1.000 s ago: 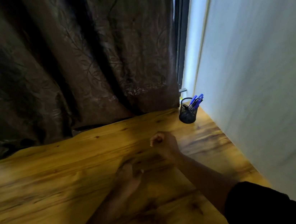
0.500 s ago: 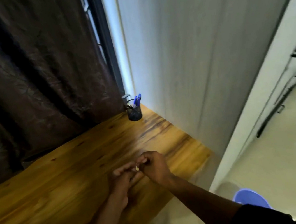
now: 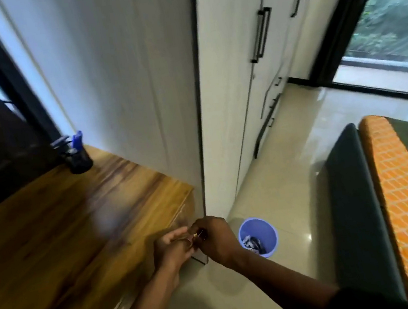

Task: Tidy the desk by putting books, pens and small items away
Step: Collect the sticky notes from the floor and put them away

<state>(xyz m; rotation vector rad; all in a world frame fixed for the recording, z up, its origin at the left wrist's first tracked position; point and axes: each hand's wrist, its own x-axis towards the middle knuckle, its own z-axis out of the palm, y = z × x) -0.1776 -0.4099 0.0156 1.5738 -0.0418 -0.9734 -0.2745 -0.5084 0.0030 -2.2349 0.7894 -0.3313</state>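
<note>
Both hands have drifted from mid-counter to the wooden counter [image 3: 64, 224]'s right edge — right hand [image 3: 215, 241] fingers pinching some tiny scrap over the cupped left hand [image 3: 172, 249], the blue plastic bin [image 3: 258, 236] just beyond, likely next.

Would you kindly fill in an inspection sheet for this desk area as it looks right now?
Surface: wooden desk, bare where visible.
Job's things: pen cup with blue pens at the far corner.
Clutter: tiny item pinched between the hands, too small to identify.
Hands: left hand and right hand meet off the desk's right end.
Cables: nothing seen.
Surroundings: blue bin on the floor, wardrobe, bed.
</note>
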